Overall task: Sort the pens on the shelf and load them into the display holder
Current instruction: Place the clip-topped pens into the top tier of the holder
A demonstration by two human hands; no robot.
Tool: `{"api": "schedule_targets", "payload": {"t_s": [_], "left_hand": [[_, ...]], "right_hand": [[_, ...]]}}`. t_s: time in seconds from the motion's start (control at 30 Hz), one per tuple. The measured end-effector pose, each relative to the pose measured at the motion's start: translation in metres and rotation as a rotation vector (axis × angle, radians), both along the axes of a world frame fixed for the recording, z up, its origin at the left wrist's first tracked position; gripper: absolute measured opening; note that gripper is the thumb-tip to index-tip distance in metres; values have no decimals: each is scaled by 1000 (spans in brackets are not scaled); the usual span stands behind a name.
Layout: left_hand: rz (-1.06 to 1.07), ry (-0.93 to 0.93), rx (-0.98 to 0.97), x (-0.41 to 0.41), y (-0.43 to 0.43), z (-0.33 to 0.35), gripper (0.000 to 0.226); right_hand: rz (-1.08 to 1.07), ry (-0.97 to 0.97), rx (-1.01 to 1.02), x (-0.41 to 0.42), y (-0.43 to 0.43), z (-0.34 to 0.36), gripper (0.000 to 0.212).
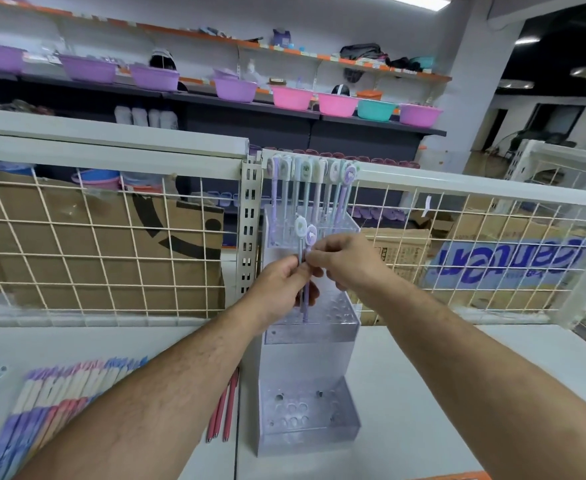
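Observation:
A clear acrylic tiered display holder (305,431) stands on the white shelf (423,393). Its top tier holds several pastel pens (314,181) with round character toppers. My left hand (281,289) grips two such pens (306,303) upright over the middle tier; the lower tip of one is at the tier's holes. My right hand (340,259) pinches the same pens just below their toppers. A fan of pastel pens (59,400) lies on the shelf at the lower left.
Three red pens (223,410) lie beside the holder's left side. A wire mesh fence (94,251) backs the shelf, with cardboard boxes (87,258) behind it. Coloured plastic basins (291,98) line distant shelves.

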State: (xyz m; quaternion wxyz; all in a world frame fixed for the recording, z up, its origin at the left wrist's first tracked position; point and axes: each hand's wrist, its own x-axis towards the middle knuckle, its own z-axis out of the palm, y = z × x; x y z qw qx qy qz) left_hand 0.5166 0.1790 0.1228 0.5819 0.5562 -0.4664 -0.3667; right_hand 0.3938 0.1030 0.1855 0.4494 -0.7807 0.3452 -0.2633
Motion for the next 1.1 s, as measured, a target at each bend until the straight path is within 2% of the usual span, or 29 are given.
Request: {"api": "schedule_targets", "payload": {"t_s": [0.13,0.4,0.63,0.83,1.1], "left_hand": [[-3,16,13,-3,1,1,27],[54,-64,29,0,-1,-4,25],[61,-91,6,1,-1,-7,26],[71,-105,-5,1,0,-6,29],[52,-37,-11,2,-2,-6,28]], "right_hand": [[-31,-59,-57,-3,-1,8,13],[-340,-275,-239,-23,-37,62,13],[-480,-327,-355,-16,-53,77,18],[-459,-281,-387,-2,-54,72,13],[-388,-15,-358,5,-61,55,22]]}}
